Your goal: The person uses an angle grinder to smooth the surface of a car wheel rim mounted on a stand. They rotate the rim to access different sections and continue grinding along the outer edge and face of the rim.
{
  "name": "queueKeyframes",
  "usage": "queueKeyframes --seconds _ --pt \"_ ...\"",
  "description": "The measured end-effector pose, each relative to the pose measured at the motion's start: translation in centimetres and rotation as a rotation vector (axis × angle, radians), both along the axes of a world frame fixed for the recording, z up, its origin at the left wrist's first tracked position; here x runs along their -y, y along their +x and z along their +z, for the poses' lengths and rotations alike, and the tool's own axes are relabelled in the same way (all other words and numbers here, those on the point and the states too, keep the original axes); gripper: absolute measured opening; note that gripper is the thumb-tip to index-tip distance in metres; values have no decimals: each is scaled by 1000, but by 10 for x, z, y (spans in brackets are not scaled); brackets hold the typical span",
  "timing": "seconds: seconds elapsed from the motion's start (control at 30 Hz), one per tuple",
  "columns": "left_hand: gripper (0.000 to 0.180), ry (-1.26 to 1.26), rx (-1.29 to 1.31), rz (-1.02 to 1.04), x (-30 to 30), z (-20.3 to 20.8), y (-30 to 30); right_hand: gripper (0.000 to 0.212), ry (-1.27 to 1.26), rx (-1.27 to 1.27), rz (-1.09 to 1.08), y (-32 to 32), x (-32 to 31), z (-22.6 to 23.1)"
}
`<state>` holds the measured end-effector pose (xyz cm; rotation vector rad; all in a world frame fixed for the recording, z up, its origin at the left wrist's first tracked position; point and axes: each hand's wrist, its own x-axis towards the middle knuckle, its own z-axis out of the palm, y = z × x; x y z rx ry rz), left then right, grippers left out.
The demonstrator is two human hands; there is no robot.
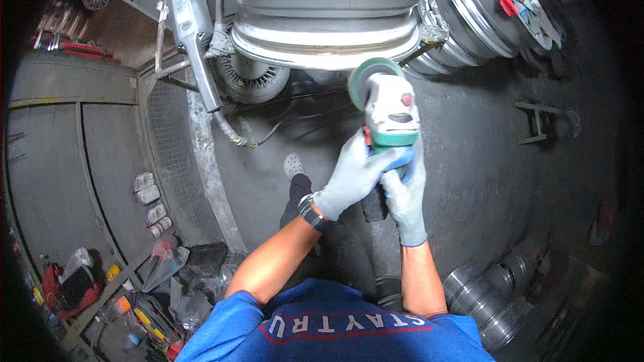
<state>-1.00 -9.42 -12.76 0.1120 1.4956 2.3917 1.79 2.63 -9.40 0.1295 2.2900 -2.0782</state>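
Both my hands, in grey-white knit gloves with blue palms, are wrapped round an angle grinder (394,110) with a white head and green body. My left hand (355,171) grips it near the head, and my right hand (406,194) closes on the body from the right. The grinder's round disc (367,80), greenish at its rim, is blurred and lies close to the lower lip of a large silver wheel rim (322,20). Whether the disc touches the rim cannot be made out. The rim rests sideways on a metal frame (220,40).
A long grey power tool (191,20) hangs on the frame's left, its cable (231,135) trailing down. More wheel rims (469,7) stand at the upper right, and others (479,298) lie at the lower right. Bags and tools (151,312) clutter the lower left. A small metal stand (533,123) is at right.
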Motion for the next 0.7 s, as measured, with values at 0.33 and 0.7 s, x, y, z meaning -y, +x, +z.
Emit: queueKeyframes --seconds 0.33,0.7 --pt "47 210 138 55 26 13 13 88 63 14 70 3 23 5" --pt "50 320 262 53 61 4 18 89 22 -14 143 2 63 16"
